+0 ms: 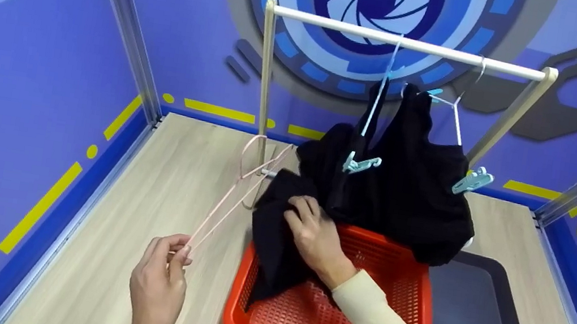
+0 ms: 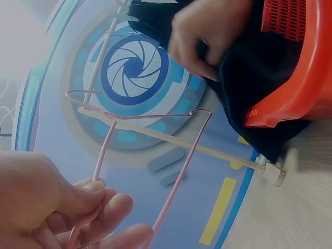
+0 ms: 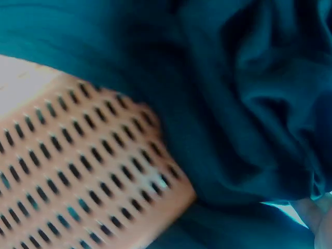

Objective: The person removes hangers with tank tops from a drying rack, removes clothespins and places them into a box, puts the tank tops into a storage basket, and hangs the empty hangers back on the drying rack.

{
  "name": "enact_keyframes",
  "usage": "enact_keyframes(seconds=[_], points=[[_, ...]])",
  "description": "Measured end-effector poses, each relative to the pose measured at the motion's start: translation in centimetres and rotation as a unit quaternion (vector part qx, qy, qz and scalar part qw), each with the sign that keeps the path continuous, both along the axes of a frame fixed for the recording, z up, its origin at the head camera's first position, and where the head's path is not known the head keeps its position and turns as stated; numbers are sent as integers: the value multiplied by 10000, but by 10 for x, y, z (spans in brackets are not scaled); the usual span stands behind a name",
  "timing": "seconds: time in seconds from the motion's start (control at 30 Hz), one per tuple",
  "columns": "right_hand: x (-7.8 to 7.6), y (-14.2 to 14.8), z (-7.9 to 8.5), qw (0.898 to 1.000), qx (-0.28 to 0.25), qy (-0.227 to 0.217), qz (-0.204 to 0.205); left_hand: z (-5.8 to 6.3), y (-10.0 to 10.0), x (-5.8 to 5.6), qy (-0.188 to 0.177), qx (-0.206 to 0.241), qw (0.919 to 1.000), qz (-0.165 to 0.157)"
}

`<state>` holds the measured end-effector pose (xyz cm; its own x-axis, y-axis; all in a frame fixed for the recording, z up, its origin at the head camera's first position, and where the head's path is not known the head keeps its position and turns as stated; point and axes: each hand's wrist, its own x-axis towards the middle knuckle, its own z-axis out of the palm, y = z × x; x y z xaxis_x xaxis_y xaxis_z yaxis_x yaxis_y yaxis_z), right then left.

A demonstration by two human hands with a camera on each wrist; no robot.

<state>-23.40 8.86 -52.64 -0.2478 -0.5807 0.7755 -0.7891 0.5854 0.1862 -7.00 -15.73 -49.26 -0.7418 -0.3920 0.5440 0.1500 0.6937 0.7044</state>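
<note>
I was in a lab-like booth (image 1: 19, 87): printed purple panels (image 1: 187, 38) with a shutter-blade emblem (image 1: 376, 1) walled three edges of my wood-grain worktop (image 1: 185, 164), metal posts (image 1: 127, 18) at its far corners.

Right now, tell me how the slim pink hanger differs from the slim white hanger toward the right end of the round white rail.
The pink hanger is pinched in the left hand, off the rail; the white hanger hooks over the rail. The pink hanger is bare, while the white hanger carries a black fabric garment with a light-blue plastic clip at its side. Both have a curved hook.
</note>
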Motion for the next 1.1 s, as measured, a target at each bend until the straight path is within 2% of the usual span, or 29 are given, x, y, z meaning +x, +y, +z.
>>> enact_keyframes(seconds=[0.1,0.2,0.27,0.33,0.4,0.43,0.5,0.6,0.67,0.77,0.87,1.0,1.1], points=[[19,5,7,9996,80,77,253,0,2,-1,16,16,10000,-8],[44,9,5,9964,840,-139,0,-1,2,0,10,21,10000,23],[61,9,1,9851,1608,-457,-411,-1,2,-1,4,28,10000,37],[74,8,-5,9652,2334,-852,-820,-1,2,-1,-9,37,10000,20],[80,7,-9,9521,2645,-1181,-983,0,2,-1,-32,49,10000,-10],[80,6,-11,9528,2588,-1255,-970,-1,2,-1,-43,56,10000,-28],[73,3,-12,9644,2193,-1263,-771,0,3,0,-76,65,9999,-36],[52,0,-11,9835,1423,-1037,-405,0,4,0,-131,84,9999,-10],[35,-3,-10,9882,1177,-917,-334,0,3,1,-146,91,9999,12],[12,-5,-13,9846,1345,-1004,-485,0,3,1,-122,59,9999,-35],[-1,-7,-19,9749,1753,-1160,-728,-1,2,1,-71,22,9999,-68],[-7,-11,-26,9659,2071,-1168,-1024,0,1,1,-34,-1,10000,-62],[-8,-13,-29,9685,1989,-972,-1140,-1,0,2,-9,-2,10000,-80]])
